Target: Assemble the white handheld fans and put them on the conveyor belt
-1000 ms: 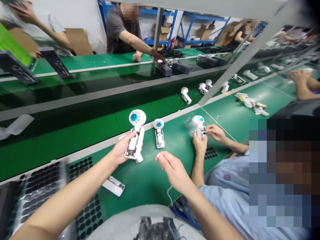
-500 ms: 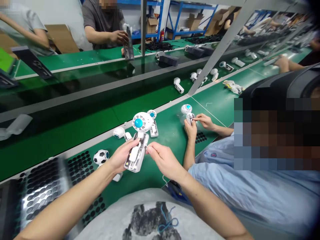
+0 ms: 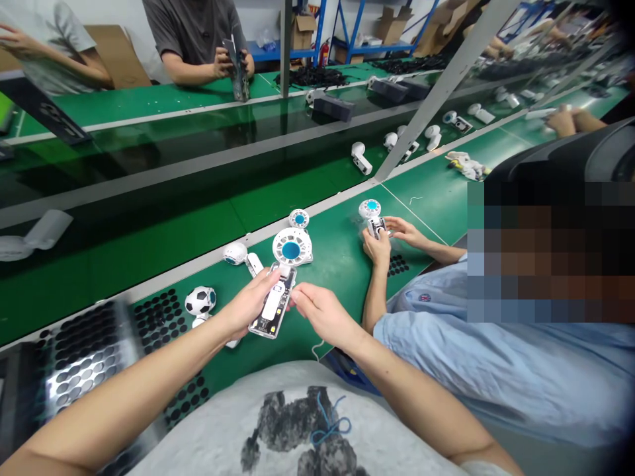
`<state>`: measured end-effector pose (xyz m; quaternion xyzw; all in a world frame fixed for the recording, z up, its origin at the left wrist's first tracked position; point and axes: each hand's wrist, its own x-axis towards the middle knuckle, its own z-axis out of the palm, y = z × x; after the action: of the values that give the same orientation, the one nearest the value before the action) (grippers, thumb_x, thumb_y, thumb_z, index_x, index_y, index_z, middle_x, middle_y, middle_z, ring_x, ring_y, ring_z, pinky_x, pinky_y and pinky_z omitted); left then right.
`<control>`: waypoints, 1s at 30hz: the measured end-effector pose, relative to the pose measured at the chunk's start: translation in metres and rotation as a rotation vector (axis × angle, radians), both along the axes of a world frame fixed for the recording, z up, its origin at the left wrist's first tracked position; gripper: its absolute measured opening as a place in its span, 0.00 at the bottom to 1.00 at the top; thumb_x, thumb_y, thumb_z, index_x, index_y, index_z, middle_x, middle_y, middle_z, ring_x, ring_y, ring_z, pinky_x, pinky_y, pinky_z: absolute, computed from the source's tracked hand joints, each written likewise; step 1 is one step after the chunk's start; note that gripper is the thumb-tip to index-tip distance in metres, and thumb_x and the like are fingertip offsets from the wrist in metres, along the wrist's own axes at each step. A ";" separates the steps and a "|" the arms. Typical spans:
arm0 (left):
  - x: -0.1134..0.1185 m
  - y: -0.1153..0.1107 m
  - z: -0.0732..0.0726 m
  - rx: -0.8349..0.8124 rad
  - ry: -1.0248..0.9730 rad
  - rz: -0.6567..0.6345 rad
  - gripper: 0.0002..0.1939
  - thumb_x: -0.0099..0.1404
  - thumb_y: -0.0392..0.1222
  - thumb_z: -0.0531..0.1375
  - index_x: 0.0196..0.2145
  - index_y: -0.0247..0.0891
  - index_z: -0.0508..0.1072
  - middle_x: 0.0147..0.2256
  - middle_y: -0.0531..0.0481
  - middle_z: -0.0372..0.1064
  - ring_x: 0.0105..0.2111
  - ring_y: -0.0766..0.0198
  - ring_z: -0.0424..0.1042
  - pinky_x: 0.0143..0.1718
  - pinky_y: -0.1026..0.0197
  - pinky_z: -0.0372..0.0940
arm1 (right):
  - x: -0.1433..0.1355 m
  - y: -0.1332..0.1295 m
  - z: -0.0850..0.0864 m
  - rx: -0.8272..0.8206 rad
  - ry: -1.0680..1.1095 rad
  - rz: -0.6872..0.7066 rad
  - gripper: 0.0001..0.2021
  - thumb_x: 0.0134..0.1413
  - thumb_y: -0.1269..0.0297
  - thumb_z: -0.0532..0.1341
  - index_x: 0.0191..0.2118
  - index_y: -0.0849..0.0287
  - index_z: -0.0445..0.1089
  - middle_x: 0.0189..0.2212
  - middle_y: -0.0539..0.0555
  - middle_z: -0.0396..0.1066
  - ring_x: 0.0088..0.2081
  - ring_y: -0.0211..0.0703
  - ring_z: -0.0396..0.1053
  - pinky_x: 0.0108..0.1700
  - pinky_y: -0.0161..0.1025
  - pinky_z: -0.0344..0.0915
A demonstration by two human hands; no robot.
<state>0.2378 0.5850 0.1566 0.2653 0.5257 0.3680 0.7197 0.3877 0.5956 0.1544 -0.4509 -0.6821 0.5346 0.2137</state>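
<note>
Green bench (image 3: 338, 221) | left hand (image 3: 249, 299) clamped on fan (image 3: 282, 288) | circuit board (image 3: 262, 324) inside clear casing (image 3: 286, 304) | right hand (image 3: 325, 314) pinched together

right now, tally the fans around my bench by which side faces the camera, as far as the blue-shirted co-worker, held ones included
Blue centre: 3 (your held fan, fan behind it, co-worker's fan)
Mainly football pattern: 1
Mainly white back: 1
Total: 5

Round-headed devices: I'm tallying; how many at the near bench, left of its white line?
5: one device in the left hand, another behind it, a white one and football-patterned one at left, a fifth in the co-worker's hands. More may be hidden.
</note>
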 end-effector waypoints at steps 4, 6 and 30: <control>-0.010 0.005 -0.009 -0.011 0.008 0.056 0.16 0.56 0.52 0.58 0.34 0.36 0.66 0.23 0.50 0.69 0.22 0.64 0.68 0.22 0.65 0.63 | 0.008 0.003 -0.008 0.007 -0.045 -0.036 0.13 0.57 0.62 0.49 0.26 0.59 0.64 0.23 0.47 0.64 0.28 0.36 0.61 0.33 0.34 0.55; -0.024 0.018 -0.016 0.007 0.062 0.198 0.16 0.57 0.52 0.57 0.32 0.34 0.67 0.22 0.49 0.68 0.20 0.64 0.68 0.20 0.64 0.62 | 0.020 0.004 -0.012 0.015 -0.121 -0.137 0.13 0.56 0.61 0.49 0.25 0.59 0.64 0.20 0.47 0.61 0.26 0.36 0.59 0.30 0.34 0.54; -0.048 0.049 -0.103 -0.025 0.588 0.435 0.15 0.50 0.47 0.60 0.32 0.33 0.66 0.34 0.44 0.66 0.35 0.59 0.67 0.33 0.60 0.62 | 0.035 0.007 -0.033 -0.194 0.018 -0.221 0.15 0.56 0.53 0.48 0.29 0.58 0.63 0.17 0.44 0.49 0.20 0.34 0.48 0.22 0.33 0.47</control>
<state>0.1898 0.6340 0.0533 0.2329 0.7586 0.4141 0.4458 0.4224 0.6024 0.1214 -0.5370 -0.5713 0.5753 0.2330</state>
